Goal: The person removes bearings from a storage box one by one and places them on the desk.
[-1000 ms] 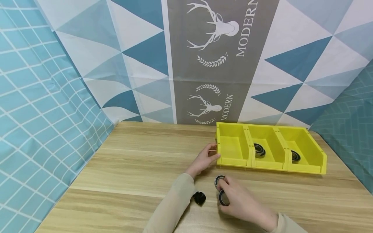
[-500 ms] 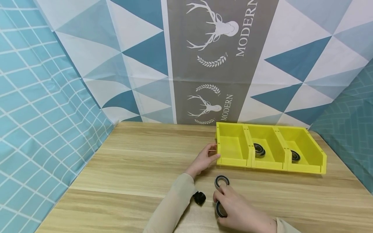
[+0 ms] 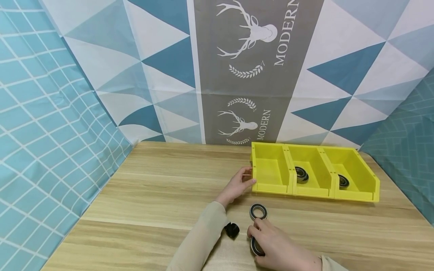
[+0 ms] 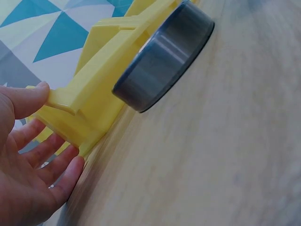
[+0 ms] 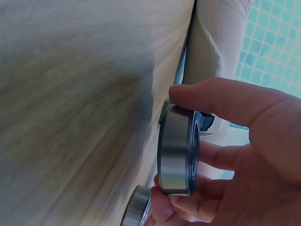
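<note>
My right hand [image 3: 276, 242] pinches a ball bearing [image 5: 175, 150] by its steel outer ring, thumb on one side and fingertips on the other. In the head view the bearing stays partly hidden behind that hand. A second ball bearing [image 3: 252, 213] lies flat on the table just beyond the right fingertips; its metal side is large in the left wrist view. My left hand [image 3: 239, 185] holds the front left corner of a yellow three-part storage bin [image 3: 271, 188], thumb at the front rim [image 4: 61, 100] and fingers along the outer side wall.
Bearings [image 3: 301, 175] overlap in the bin's middle compartment, and another bearing [image 3: 344, 181] sits in the right one. A small black object [image 3: 232, 230] is at the left sleeve [image 3: 203, 237]. Patterned cloth [image 3: 169, 75] hangs behind the wooden table [image 3: 152, 203].
My right hand has drawn the bearing toward the table's front, away from the second bearing, which now shows whole. The left hand and the bin have stayed in place.
</note>
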Tool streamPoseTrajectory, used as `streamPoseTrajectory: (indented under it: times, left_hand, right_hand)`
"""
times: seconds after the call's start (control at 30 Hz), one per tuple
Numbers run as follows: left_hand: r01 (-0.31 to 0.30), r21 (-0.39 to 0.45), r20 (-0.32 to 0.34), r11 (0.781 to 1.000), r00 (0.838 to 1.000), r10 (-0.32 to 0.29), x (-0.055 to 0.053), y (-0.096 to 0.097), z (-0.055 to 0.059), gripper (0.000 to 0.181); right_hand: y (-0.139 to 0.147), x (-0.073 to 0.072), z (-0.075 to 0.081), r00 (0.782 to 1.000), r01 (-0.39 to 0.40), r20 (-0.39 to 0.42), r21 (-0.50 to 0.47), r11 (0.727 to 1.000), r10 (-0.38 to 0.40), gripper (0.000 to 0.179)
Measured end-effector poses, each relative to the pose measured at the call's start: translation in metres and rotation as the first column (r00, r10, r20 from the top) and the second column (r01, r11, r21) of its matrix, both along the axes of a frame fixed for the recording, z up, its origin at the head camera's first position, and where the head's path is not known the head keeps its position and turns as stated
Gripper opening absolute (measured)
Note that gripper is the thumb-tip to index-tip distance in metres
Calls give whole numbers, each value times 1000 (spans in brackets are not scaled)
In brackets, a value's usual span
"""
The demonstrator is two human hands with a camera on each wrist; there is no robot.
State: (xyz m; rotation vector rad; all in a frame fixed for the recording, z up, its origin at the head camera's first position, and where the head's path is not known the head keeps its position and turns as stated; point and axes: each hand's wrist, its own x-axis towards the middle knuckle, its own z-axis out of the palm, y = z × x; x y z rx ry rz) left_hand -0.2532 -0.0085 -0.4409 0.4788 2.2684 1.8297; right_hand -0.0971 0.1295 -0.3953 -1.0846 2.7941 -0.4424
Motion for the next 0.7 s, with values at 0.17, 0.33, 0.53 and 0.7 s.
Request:
streamPoseTrajectory:
  times: [0.17, 0.33, 0.53, 0.7]
  left_hand:
    - [-3, -7, 1, 1000, 1000, 3, -1, 0, -1, 43]
    - [-2, -8, 2, 1000, 1000, 2, -2, 0, -1, 43]
    - [-6, -6, 7, 1000, 1000, 6, -2, 0, 0, 43]
    - [-5, -3, 10, 1000, 1000, 5, -1, 0, -1, 44]
  right_hand:
    - [0, 1, -2, 1000, -23, -8, -1, 1000, 23, 33]
    - [0, 1, -4, 999, -43, -2, -19, 999, 43, 32]
    - [2, 2, -8, 997, -67, -37, -39, 997, 66, 33]
    - [2, 2, -10, 996, -84, -2, -51, 995, 84, 33]
